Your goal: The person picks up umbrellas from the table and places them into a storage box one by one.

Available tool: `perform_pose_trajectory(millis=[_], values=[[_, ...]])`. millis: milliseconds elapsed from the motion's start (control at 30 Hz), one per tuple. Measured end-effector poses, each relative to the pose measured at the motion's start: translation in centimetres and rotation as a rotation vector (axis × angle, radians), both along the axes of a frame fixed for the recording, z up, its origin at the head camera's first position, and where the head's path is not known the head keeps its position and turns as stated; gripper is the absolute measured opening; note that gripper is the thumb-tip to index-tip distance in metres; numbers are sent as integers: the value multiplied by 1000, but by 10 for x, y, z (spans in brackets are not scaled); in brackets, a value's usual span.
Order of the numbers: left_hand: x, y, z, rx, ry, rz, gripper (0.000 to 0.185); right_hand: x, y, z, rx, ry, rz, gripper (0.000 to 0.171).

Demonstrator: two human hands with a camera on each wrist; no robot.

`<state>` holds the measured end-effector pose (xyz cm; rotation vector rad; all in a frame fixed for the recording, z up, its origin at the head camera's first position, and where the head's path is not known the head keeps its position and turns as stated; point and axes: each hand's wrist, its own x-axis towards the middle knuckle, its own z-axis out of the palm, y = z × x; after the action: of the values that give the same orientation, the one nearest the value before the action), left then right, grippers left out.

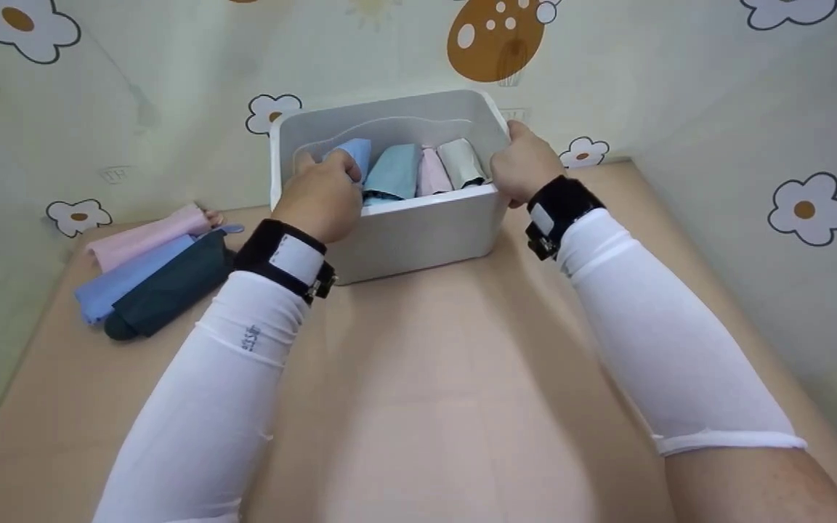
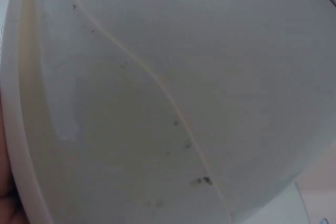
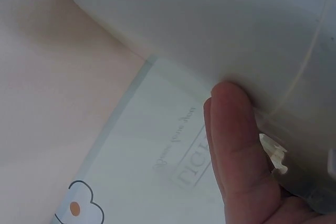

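Evidently, the step in hand is settling rolled cloth-like items in the pale box (image 1: 418, 240), which stands at the upper centre of the frame on the counter (image 1: 418, 407); the left hand (image 1: 322, 195) reaches in at the box's left end, fingers bent, next to a blue roll (image 1: 357, 151); whether that grip pinches the roll or merely presses on it I cannot tell, since the fingertips are hidden; the right hand (image 1: 527, 163) grips the box's right end, apparently to steady it. Beside the blue roll sit a teal roll (image 1: 394, 168), a pink roll (image 1: 433, 171) and a whitish roll (image 1: 460, 161); at the left of the frame, outside the box, a pink bundle (image 1: 146, 238), a blue bundle (image 1: 135, 274) and a dark green bundle (image 1: 175, 283) lie together; judging from this, the next move calls for seating the blue roll, then freeing the left hand for one of those three while the right grip holds the box steady.
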<state>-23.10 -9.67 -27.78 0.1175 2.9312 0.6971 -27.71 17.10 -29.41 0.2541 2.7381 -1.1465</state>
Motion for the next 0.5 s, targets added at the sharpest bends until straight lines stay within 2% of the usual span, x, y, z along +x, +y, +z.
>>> perform_pose_trajectory(millis=[300, 500], values=[[-2, -4, -2, -37, -33, -159, 52, 0, 0, 0, -15, -2, -5, 71], [-1, -3, -4, -99, -72, -201, 63, -1, 1, -1, -19, -14, 3, 71]])
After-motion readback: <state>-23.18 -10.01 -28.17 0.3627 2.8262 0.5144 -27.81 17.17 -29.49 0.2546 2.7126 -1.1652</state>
